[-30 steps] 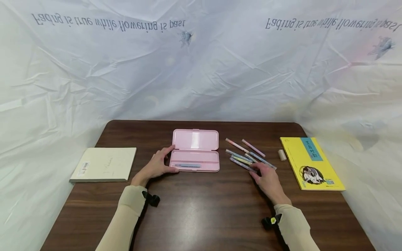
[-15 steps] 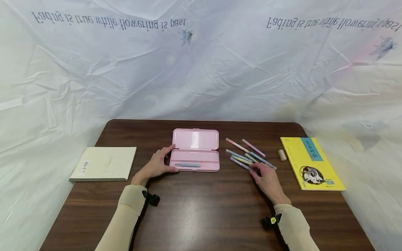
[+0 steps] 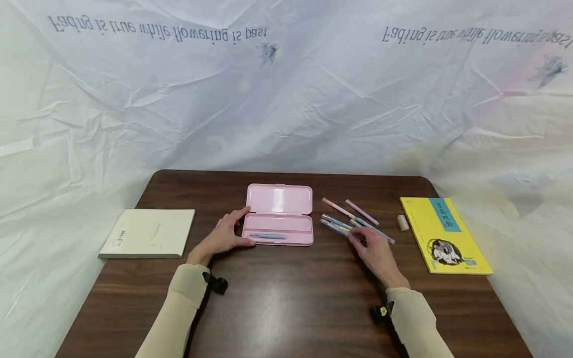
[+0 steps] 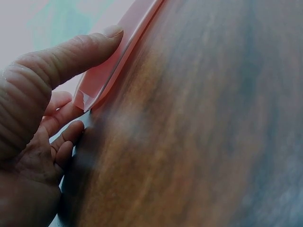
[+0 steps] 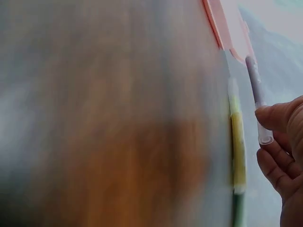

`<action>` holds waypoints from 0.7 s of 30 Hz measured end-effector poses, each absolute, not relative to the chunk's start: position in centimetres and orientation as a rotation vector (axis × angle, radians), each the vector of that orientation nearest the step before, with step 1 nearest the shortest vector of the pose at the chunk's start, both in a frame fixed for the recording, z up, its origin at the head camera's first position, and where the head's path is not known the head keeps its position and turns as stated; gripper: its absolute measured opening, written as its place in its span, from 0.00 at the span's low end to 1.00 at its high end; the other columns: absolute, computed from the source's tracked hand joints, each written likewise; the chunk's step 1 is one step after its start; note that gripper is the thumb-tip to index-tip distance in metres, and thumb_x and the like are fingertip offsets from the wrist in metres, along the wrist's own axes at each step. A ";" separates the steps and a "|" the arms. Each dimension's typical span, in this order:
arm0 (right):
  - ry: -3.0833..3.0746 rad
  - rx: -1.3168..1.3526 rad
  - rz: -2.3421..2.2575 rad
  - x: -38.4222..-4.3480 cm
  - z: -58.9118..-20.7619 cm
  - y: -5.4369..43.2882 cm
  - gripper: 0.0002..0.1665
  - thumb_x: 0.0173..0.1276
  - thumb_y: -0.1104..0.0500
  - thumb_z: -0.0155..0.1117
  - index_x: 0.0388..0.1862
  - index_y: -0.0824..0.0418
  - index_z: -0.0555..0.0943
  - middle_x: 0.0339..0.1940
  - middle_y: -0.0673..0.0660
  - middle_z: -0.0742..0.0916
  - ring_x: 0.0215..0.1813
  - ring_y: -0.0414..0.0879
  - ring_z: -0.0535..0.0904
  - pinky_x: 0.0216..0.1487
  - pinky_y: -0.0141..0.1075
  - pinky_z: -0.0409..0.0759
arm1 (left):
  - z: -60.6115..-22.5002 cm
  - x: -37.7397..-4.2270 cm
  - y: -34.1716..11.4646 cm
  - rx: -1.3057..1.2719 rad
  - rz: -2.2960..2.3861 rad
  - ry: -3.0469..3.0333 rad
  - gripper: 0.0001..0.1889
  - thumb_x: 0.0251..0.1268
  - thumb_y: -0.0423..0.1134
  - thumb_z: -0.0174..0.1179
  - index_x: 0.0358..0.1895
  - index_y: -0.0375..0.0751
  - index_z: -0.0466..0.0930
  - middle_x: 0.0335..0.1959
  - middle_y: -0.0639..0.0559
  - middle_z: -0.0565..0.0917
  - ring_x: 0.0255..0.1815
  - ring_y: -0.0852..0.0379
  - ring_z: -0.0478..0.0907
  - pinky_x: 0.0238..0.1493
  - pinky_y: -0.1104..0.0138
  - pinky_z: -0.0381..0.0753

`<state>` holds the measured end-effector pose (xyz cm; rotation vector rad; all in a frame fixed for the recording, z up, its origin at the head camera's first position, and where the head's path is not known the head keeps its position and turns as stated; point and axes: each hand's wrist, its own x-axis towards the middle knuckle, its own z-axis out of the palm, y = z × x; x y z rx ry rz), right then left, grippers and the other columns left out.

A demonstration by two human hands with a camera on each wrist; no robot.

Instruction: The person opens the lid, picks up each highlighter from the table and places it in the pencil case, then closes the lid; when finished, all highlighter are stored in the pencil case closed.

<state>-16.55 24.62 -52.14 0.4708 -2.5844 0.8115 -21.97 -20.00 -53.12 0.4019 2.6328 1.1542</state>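
Note:
A pink pencil case lies open on the table with a blue-grey pen in its front compartment. My left hand grips the case's left end, thumb over the front rim, as the left wrist view also shows. Between thumb and fingers my right hand pinches a purple-grey pen near its clear end, its far end pointing toward the case. Below that pen in the right wrist view lies a yellow pen. Several other pens, among them a red-orange one and a pink-purple one, lie around the right fingers.
A whitish eraser sits beside a yellow book at the table's right side. At the left lies a cream-covered book. A pale printed sheet hangs behind the brown table.
My right hand has lifted the purple-grey pen from the pile and moved it slightly left and away from me. My left hand keeps its place on the pencil case.

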 end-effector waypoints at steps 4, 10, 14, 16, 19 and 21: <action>-2.567 0.517 0.826 -17.2 -51.5 23.4 0.13 0.60 0.72 0.79 0.42 0.67 0.87 0.39 0.61 0.90 0.41 0.54 0.87 0.44 0.53 0.83 | -53.2 -22.0 -20.0 0.396 1.146 2.635 0.60 0.52 0.57 0.82 0.86 0.54 0.55 0.72 0.41 0.71 0.60 0.43 0.66 0.65 0.41 0.67; -2.518 0.610 0.859 -18.6 -50.5 21.3 0.14 0.58 0.73 0.81 0.42 0.67 0.87 0.39 0.60 0.90 0.42 0.56 0.87 0.45 0.53 0.83 | -53.1 -21.9 -20.0 0.392 1.154 2.623 0.60 0.52 0.57 0.82 0.86 0.53 0.56 0.72 0.41 0.71 0.60 0.43 0.67 0.64 0.41 0.67; -2.513 0.677 0.888 -19.3 -49.9 19.4 0.13 0.58 0.72 0.81 0.42 0.67 0.88 0.40 0.61 0.91 0.43 0.57 0.87 0.47 0.53 0.83 | -53.0 -21.8 -20.1 0.396 1.150 2.623 0.60 0.52 0.57 0.82 0.86 0.53 0.55 0.75 0.40 0.69 0.62 0.41 0.66 0.66 0.39 0.67; -2.535 0.697 0.914 -19.7 -49.6 18.2 0.12 0.59 0.71 0.80 0.42 0.67 0.88 0.40 0.61 0.91 0.43 0.56 0.87 0.47 0.52 0.84 | -53.0 -21.8 -20.1 0.409 1.146 2.632 0.60 0.52 0.58 0.82 0.86 0.53 0.55 0.76 0.40 0.69 0.62 0.41 0.66 0.67 0.39 0.66; -2.586 0.719 0.955 -20.0 -49.1 16.3 0.11 0.63 0.70 0.79 0.44 0.66 0.89 0.41 0.60 0.90 0.44 0.54 0.86 0.47 0.50 0.84 | -52.9 -21.8 -20.1 0.413 1.156 2.631 0.60 0.52 0.57 0.82 0.86 0.53 0.56 0.76 0.40 0.69 0.62 0.41 0.67 0.67 0.40 0.66; -2.622 0.734 0.981 -20.1 -48.9 15.1 0.11 0.64 0.69 0.78 0.45 0.65 0.89 0.42 0.60 0.90 0.46 0.54 0.86 0.48 0.50 0.84 | -52.9 -21.8 -20.1 0.420 1.156 2.634 0.59 0.52 0.57 0.82 0.86 0.52 0.56 0.75 0.40 0.70 0.61 0.41 0.67 0.67 0.40 0.66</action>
